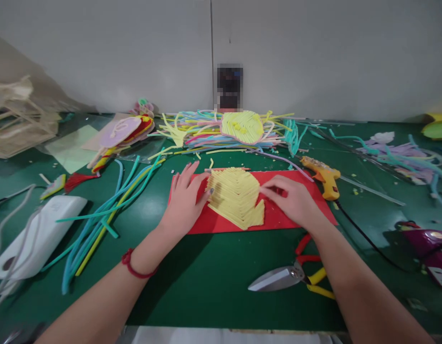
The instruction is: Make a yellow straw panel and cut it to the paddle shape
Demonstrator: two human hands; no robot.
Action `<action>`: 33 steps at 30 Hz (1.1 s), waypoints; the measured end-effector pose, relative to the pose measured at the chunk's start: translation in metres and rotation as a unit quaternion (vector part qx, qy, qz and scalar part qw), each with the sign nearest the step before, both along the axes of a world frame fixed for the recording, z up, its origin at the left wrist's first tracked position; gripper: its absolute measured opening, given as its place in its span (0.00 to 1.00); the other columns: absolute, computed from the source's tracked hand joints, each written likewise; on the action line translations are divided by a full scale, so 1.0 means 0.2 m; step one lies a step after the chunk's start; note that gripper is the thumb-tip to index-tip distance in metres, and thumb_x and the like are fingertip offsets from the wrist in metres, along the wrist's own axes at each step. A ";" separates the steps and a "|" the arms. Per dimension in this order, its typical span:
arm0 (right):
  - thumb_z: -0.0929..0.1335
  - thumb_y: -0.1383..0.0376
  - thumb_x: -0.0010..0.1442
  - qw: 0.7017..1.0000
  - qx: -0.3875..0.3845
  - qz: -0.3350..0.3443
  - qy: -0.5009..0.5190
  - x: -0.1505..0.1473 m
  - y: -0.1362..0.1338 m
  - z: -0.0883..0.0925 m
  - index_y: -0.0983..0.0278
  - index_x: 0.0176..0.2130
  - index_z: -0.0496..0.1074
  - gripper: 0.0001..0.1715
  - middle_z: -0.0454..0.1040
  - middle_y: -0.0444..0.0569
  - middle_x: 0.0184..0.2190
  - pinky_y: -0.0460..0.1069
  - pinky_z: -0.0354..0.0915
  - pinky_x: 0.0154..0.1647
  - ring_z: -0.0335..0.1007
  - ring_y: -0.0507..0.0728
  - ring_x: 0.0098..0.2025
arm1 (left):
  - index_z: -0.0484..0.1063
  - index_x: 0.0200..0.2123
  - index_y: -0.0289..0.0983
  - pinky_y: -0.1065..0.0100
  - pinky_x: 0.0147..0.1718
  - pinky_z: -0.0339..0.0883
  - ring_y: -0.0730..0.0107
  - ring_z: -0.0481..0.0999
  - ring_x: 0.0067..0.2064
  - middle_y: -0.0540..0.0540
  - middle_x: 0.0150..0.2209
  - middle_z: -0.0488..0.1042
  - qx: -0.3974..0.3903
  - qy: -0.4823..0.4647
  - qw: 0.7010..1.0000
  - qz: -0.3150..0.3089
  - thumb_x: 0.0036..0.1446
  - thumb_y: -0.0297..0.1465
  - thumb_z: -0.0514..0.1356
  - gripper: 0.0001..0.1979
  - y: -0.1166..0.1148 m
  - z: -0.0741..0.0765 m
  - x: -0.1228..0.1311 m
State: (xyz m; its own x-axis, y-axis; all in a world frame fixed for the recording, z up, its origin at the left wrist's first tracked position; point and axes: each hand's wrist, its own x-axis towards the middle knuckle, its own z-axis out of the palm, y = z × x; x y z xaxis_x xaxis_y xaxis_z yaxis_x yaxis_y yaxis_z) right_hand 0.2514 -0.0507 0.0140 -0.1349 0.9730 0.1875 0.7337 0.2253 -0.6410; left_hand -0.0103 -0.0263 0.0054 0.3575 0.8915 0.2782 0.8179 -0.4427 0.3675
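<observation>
Between both side edges of the red sheet [277, 220] lies the yellow piece [237, 197], probably being adjusted, the left hand [184, 197] spread loosely, the right hand [290, 198] pinched narrow, whether gripping I cannot tell, and the next move should need gentle pressing.

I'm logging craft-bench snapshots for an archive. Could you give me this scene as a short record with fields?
Left hand: spread, at the left edge of the yellow pipe-cleaner panel
Right hand: at the panel's right edge; grip unclear
Panel pattern: slanting rows meeting in chevrons
Base: red sheet on a green tabletop
Cutting tool: scissors, red and yellow handles, partly hidden by the right forearm
Glue tool: yellow glue gun, right of the panel
Left side: loose pipe cleaners
</observation>
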 end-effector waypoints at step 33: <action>0.59 0.59 0.56 0.864 -0.033 -0.493 -0.101 0.46 0.03 -0.24 0.78 0.45 0.65 0.25 0.67 0.74 0.43 0.63 0.60 0.48 0.63 0.72 0.49 | 0.72 0.28 0.38 0.58 0.52 0.64 0.64 0.69 0.51 0.43 0.47 0.68 -0.150 -0.123 0.946 -0.258 0.50 0.29 0.64 0.03 0.11 0.00 -0.12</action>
